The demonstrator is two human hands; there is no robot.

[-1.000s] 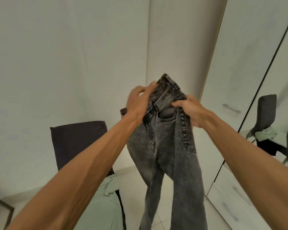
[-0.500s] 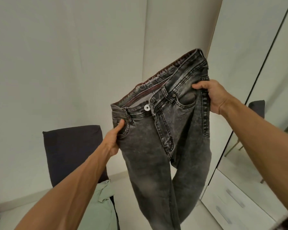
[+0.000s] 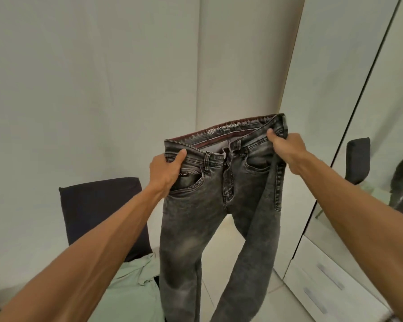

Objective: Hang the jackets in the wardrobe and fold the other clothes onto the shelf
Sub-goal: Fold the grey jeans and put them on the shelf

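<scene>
A pair of dark grey washed jeans [image 3: 209,205] hangs in the air in front of me, front side facing me, waistband spread wide and both legs dangling toward the floor. My left hand [image 3: 165,170] grips the waistband's left corner by the pocket. My right hand [image 3: 286,152] grips the right corner, slightly higher. A pale green garment [image 3: 135,282] lies on the seat of a dark chair [image 3: 98,210] at lower left. The wardrobe [image 3: 323,112] stands at right with its white door shut.
A mirrored wardrobe door [image 3: 382,159] at far right reflects the chair and the jeans. White drawers with metal handles [image 3: 328,277] sit below it. White walls stand behind, and pale floor tiles lie under the jeans.
My hands have drawn apart along the waistband, from bunched together to the two corners. The jeans have opened out flat and come level, front facing me.
</scene>
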